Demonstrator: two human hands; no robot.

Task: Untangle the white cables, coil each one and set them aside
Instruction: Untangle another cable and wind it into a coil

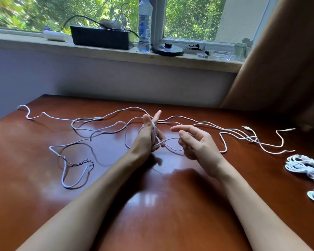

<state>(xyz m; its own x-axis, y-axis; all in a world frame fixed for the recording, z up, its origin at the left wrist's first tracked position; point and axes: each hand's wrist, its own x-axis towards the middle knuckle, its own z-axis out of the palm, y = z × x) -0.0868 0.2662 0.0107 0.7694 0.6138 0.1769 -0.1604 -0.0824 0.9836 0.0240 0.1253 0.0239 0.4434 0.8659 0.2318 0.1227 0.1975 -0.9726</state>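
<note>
though two coils [304,167] lie aside, the left grip [149,136] wears a few cable [170,139] turns, the right grip [194,142] loosely pinches slack, and most lies uncoiled.

We were in what looked like a room of a home or a small office, at a glossy reddish-brown wooden table [170,205] close to a pale wall [98,78] under a window [159,19]. On the sill [116,56] stood a plastic water bottle [144,24], a black box [100,39] with cords on top and a round black base [168,50]. A brown curtain [288,60] hung at the right, and green trees [192,19] filled the panes.
</note>
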